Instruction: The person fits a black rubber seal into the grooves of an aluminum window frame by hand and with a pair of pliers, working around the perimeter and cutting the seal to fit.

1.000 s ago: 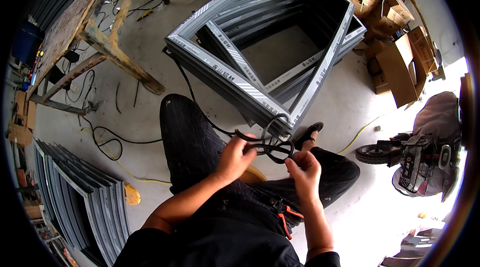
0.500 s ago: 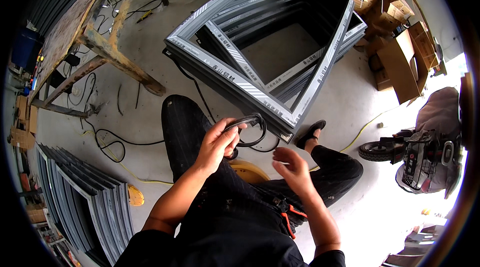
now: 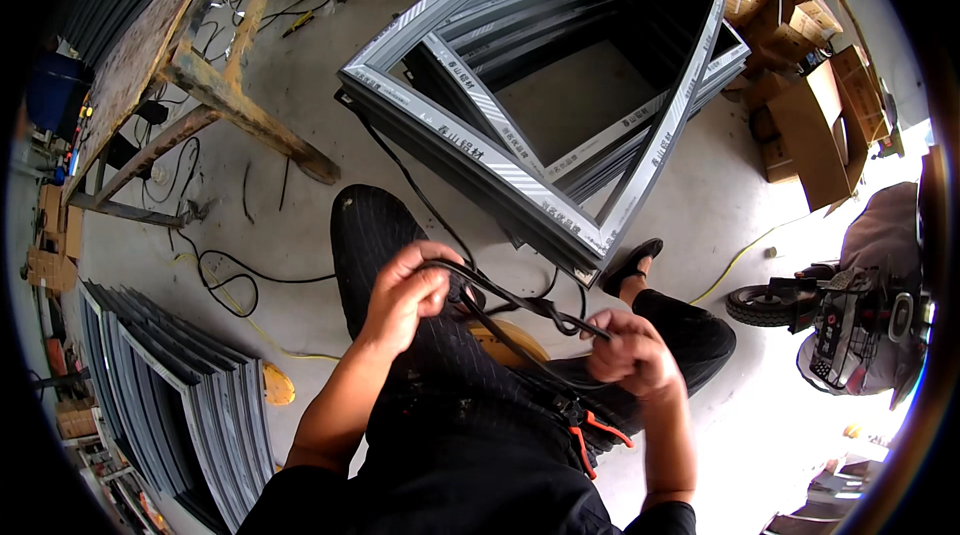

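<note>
Cord (image 3: 512, 292) is in my hands, on my side of the stack (image 3: 500, 175), just short of its near corner. Left hand (image 3: 410, 297): fingers curled, thumb pressed in, gripping cord. Right hand (image 3: 632, 350): closed on cord too, a bit blurred, so exact finger placement I can't tell. Several strands run between the hands, crossing in a small tangle nearer the right one. Another black length hangs from the stack's left corner toward my left hand; can't tell for sure if it's the same piece.

To handle it well, I'd say: pinch firmly with the left as anchor, ease the crossing apart with the right, and only then pull. Yanking first would likely tighten it. Light, even tension is enough; no twisting, or it'll probably kink. Best to work clear of the stack's near corner, where a loop could snag. Slack should also stay off the pliers (image 3: 583, 445) at my waist, well on my side of the stack, and off my shoe (image 3: 630, 265), just right of that corner.
</note>
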